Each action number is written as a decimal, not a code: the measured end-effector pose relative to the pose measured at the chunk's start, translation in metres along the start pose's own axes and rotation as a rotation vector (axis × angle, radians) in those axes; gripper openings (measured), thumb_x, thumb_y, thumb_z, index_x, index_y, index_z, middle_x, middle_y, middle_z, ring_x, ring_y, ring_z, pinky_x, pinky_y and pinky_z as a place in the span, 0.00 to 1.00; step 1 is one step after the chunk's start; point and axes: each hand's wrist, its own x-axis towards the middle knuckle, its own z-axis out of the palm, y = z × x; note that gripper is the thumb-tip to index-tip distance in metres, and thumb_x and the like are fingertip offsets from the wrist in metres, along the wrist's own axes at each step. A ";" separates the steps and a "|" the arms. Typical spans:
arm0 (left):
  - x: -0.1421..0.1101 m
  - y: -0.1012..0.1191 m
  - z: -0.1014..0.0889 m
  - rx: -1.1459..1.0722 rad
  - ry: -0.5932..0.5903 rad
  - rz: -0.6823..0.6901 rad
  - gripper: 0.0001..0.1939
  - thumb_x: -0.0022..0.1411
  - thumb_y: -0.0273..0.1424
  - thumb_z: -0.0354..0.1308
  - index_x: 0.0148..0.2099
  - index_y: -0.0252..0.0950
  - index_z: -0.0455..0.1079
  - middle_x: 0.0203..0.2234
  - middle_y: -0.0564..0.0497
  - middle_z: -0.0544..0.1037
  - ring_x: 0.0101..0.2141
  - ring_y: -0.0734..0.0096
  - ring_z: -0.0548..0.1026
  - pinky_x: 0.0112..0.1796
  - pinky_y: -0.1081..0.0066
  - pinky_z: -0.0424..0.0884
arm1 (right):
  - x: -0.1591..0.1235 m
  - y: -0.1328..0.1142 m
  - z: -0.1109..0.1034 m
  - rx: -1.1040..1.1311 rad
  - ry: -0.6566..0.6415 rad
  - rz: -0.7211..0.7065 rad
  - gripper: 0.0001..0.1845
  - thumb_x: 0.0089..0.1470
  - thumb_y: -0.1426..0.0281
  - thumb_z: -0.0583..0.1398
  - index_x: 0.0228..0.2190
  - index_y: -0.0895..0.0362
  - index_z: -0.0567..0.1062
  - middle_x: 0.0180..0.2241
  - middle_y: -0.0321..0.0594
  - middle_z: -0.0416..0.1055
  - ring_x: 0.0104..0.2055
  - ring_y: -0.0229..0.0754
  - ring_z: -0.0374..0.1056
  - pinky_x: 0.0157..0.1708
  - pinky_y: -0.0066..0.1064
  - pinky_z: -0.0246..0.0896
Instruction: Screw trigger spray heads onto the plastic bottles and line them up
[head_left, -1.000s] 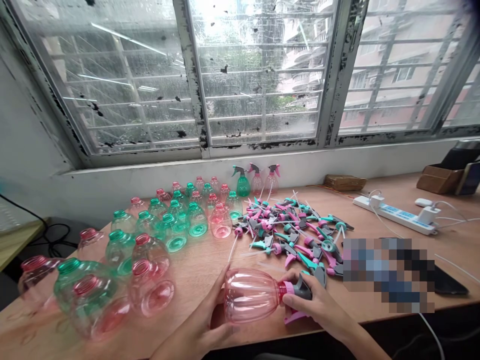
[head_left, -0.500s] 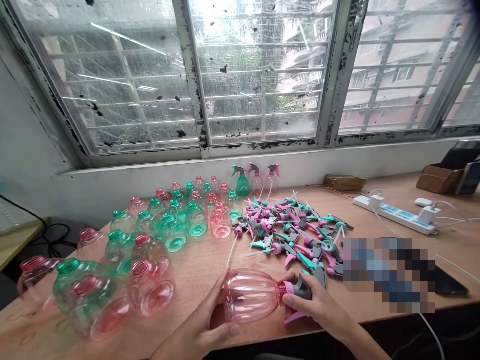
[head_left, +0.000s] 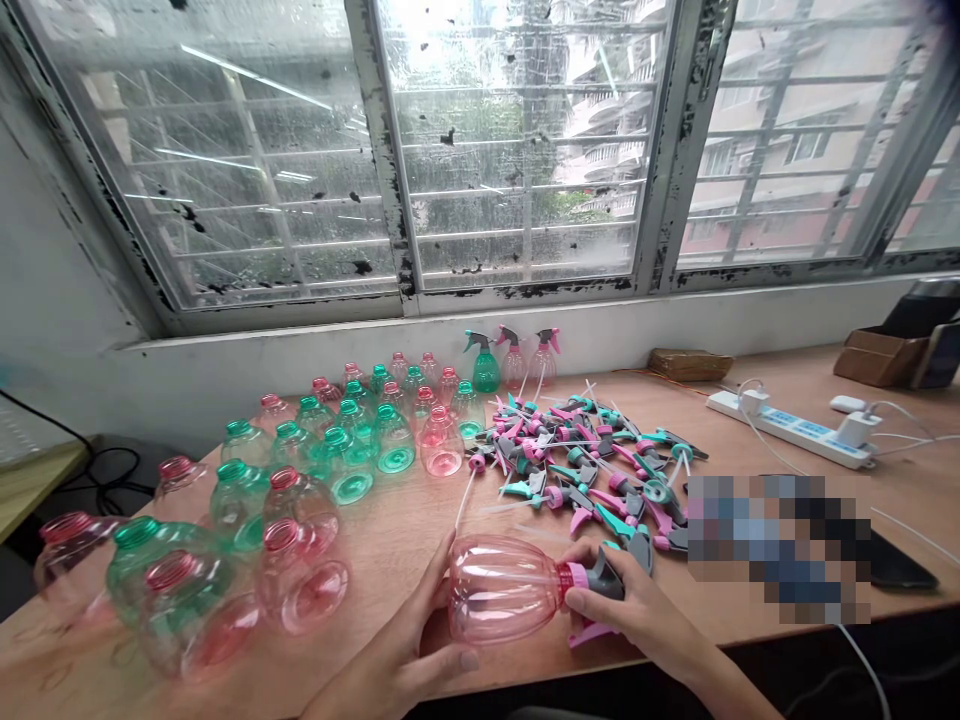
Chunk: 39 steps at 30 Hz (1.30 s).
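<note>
A clear pink spray bottle (head_left: pixel 504 592) lies sideways above the table's front edge, its base toward the left. My left hand (head_left: pixel 412 640) is wrapped around the base end, with the thumb below and some fingers hidden behind the bottle. At the neck, my right hand (head_left: pixel 637 605) grips the grey and pink trigger spray head (head_left: pixel 604 577). The spray head's pink collar meets the red-pink bottle neck, and its pink trigger points downward. Just beyond the hands lies a heap of loose spray heads (head_left: pixel 570 450) in pink, teal and grey, with thin white tubes.
Several open pink and green bottles (head_left: pixel 394 440) stand across the left side. Three bottles with spray heads (head_left: pixel 513 362) stand by the wall. To the right are a white power strip (head_left: pixel 795 430), a brown package (head_left: pixel 690 365), a cardboard box (head_left: pixel 877 358) and a dark phone-like slab (head_left: pixel 904 565).
The bottle's highlights have shifted slightly, as has its left end, by a very small amount. Both hands keep the same grip and place.
</note>
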 end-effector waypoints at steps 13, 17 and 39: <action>0.003 -0.001 0.003 -0.026 -0.015 0.048 0.46 0.70 0.39 0.60 0.76 0.57 0.31 0.76 0.56 0.44 0.74 0.56 0.46 0.71 0.58 0.49 | -0.001 -0.002 0.002 -0.018 0.038 0.025 0.24 0.47 0.50 0.73 0.37 0.54 0.79 0.29 0.32 0.73 0.31 0.44 0.70 0.34 0.33 0.69; 0.003 0.002 0.003 -0.037 -0.007 0.012 0.52 0.67 0.39 0.64 0.77 0.51 0.30 0.76 0.53 0.47 0.74 0.52 0.45 0.71 0.55 0.48 | -0.001 -0.003 0.002 -0.003 0.024 0.037 0.24 0.46 0.51 0.74 0.37 0.54 0.79 0.29 0.33 0.74 0.31 0.43 0.70 0.34 0.33 0.69; 0.005 0.001 0.003 -0.071 0.008 -0.008 0.47 0.67 0.34 0.64 0.77 0.50 0.38 0.77 0.55 0.44 0.74 0.53 0.41 0.72 0.56 0.44 | 0.003 0.002 0.002 0.054 0.008 -0.028 0.22 0.50 0.54 0.73 0.40 0.55 0.77 0.32 0.32 0.73 0.31 0.41 0.71 0.34 0.31 0.72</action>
